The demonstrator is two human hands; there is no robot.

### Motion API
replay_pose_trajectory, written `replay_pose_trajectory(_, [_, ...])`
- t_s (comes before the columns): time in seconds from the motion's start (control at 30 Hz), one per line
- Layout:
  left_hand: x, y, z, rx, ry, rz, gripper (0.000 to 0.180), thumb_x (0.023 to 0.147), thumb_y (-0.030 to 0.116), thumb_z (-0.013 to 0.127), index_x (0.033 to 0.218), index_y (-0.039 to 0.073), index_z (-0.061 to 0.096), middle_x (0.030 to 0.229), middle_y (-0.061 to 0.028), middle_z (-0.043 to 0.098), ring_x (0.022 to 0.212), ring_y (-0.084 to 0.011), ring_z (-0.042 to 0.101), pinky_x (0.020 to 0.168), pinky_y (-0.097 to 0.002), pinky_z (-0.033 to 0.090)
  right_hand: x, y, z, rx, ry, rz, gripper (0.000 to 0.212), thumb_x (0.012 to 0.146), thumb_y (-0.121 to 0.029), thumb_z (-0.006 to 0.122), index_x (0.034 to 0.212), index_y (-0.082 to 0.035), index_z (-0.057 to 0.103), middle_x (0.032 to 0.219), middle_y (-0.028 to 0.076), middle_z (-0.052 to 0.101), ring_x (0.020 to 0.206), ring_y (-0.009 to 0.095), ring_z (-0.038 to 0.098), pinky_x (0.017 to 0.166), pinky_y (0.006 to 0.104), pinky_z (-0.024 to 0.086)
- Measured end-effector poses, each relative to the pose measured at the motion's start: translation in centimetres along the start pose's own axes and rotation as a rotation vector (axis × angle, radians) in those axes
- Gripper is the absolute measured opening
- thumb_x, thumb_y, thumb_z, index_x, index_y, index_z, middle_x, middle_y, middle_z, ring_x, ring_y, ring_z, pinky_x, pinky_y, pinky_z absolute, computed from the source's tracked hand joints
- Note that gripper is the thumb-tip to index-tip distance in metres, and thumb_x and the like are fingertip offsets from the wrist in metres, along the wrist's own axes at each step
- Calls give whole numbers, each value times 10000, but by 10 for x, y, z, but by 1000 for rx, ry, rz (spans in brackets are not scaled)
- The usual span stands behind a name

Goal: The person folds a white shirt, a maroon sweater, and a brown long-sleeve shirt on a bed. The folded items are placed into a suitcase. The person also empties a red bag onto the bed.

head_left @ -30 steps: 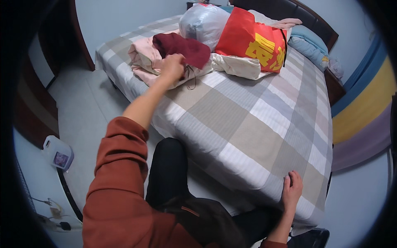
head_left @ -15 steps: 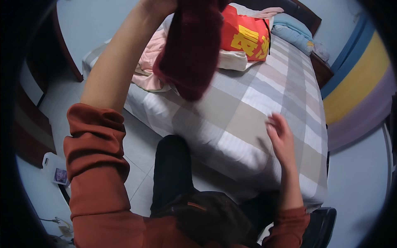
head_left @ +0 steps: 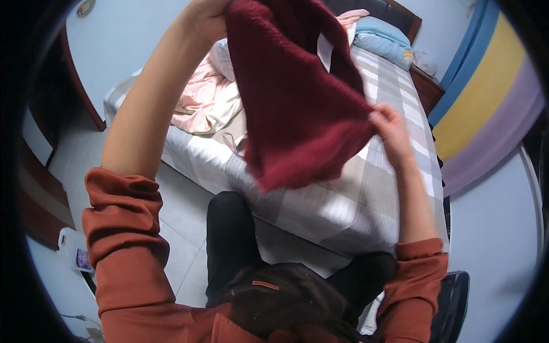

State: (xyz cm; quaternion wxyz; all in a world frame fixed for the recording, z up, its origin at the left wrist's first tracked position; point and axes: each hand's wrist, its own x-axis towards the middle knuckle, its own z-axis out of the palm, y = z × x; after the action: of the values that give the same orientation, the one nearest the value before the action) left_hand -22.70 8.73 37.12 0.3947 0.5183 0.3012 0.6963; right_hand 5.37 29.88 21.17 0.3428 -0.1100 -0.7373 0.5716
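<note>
The left hand (head_left: 209, 20) is raised high, fingers closed on the top edge of a dark red knitted garment (head_left: 297, 97) (a white tag shows near its upper right). The garment hangs above the bed with the grey-and-beige checked cover (head_left: 372, 188). The right hand (head_left: 392, 128) pinches the garment's right edge between its fingers.

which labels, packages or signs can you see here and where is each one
garment tag: small white rectangle sewn into the dark red knit garment, which the left hand and right hand hold up.
plastic jug: on the floor at lower left, whitish, with a purple label patch.
round wall object: top left, too small to tell.
</note>
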Motion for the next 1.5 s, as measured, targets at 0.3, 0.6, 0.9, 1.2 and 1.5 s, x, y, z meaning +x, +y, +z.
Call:
replay_pose_trajectory(0.3, [8, -52, -6, -297, -106, -15, 224, 930, 164, 428, 1057, 22, 546, 999, -112, 617, 873, -200, 608, 773, -333, 515, 22, -109, -82, -976, 333, -494, 216, 823, -127, 564, 1008, -17, 568, 952, 150, 591, 908, 276, 578, 814, 328, 451])
replay_pose_trajectory(0.6, [-190, -243, -14, -480, 766, -486, 305, 940, 244, 448, 1140, 22, 507, 1110, -124, 589, 994, -232, 580, 894, -377, 469, -188, 83, -39, -858, 309, -120, 189, 757, -53, 593, 940, -12, 571, 996, 147, 576, 965, 292, 547, 851, 376, 417])
replay_pose_trajectory(0.9, [-211, -214, -8, 909, 693, -127, 356, 838, 44, 508, 1192, 31, 481, 961, -31, 493, 890, -108, 482, 788, -247, 419, -207, 67, -28, -959, 514, -46, 323, 724, -41, 612, 1038, -13, 538, 1195, 185, 473, 1121, 350, 455, 980, 410, 331])
replay_pose_trajectory(1.2, [-66, -263, 126, 1226, -278, 359, 438, 728, 77, 636, 1156, 84, 544, 1180, -166, 513, 1183, -303, 425, 950, -375, 378, -181, 100, -115, -1016, 535, 339, 297, 782, -229, 634, 962, 3, 595, 925, 144, 628, 863, 280, 576, 784, 373, 446])
replay_pose_trajectory(1.5, [43, -307, -7, 431, 501, -362, 306, 890, 257, 482, 965, -14, 601, 887, -96, 623, 810, -210, 582, 759, -345, 471, -214, 64, -146, -112, 979, 287, 301, 885, -219, 537, 1090, 2, 559, 987, 82, 603, 837, 133, 567, 763, 281, 460])
